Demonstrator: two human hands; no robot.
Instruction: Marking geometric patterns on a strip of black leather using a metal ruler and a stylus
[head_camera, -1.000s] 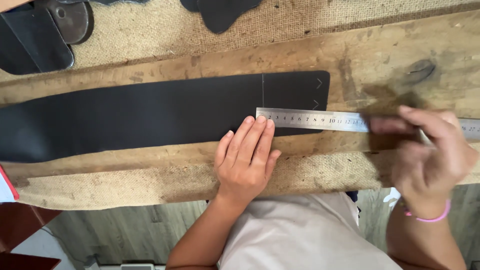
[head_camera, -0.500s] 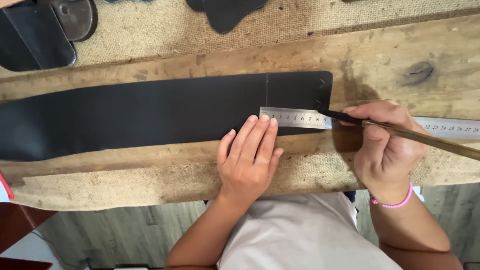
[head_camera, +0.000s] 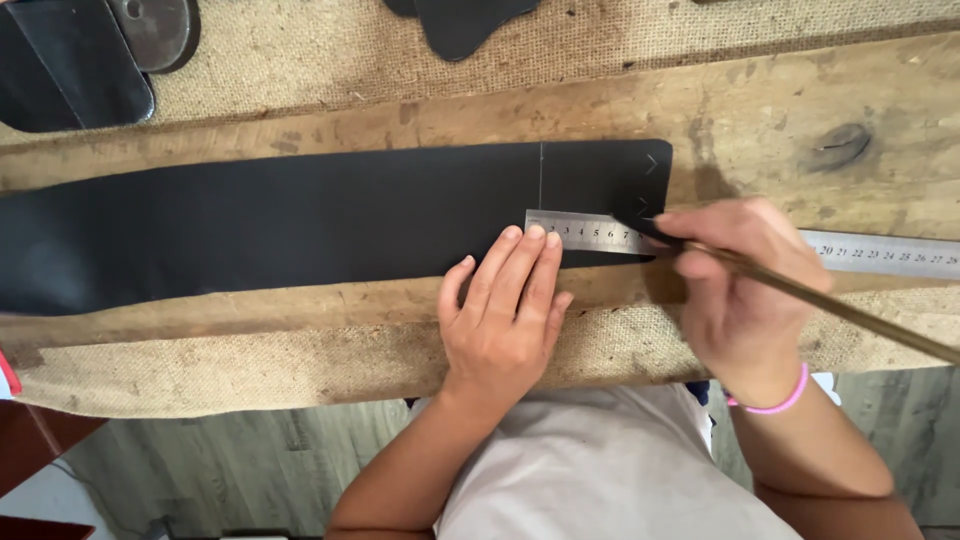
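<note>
The left hand (head_camera: 505, 320) lies flat, fingers pressing the ruler (head_camera: 590, 232) onto the black strip (head_camera: 300, 225), which stretches along the plank (head_camera: 760, 110). The right hand (head_camera: 735, 290) grips a thin stick (head_camera: 840, 305) (a scribing tool, probably), its tip at the ruler's top edge. For a clean mark, keep firm downward pressure and the tip tight against that edge.

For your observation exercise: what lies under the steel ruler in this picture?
Under the steel ruler lies the black leather strip at its left end, then the wooden plank toward the right. The right hand covers the ruler's middle, so where leather ends beneath it cannot be seen.
</note>
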